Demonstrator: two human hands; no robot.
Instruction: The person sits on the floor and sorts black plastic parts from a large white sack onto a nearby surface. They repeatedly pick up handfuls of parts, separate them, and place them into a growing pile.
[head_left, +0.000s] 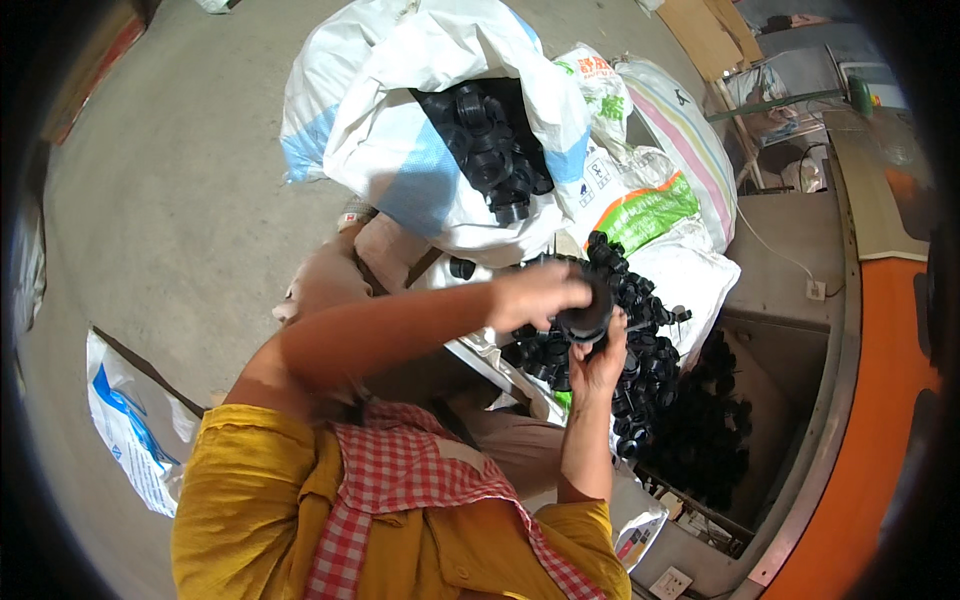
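A round black plastic part (586, 311) is between my two hands, over a pile of small black plastic parts (652, 367). My right hand (602, 358) grips it from below, the fingers around its near right side. Coming across from the left, my left hand (536, 296) has its fingers on the part's upper left side. Motion blurs that hand and the part, so finer detail is lost. Beyond my hands stands a white and blue woven sack (420, 187), its mouth showing larger black ring-shaped plastic parts (487, 146).
Printed white and green sacks (645, 202) and a striped woven sack (679, 127) lean at the back right. An orange machine panel (862, 420) borders the right, beside a dark recess holding more black parts (712, 435). A white and blue bag (131, 420) lies on the concrete floor (187, 187).
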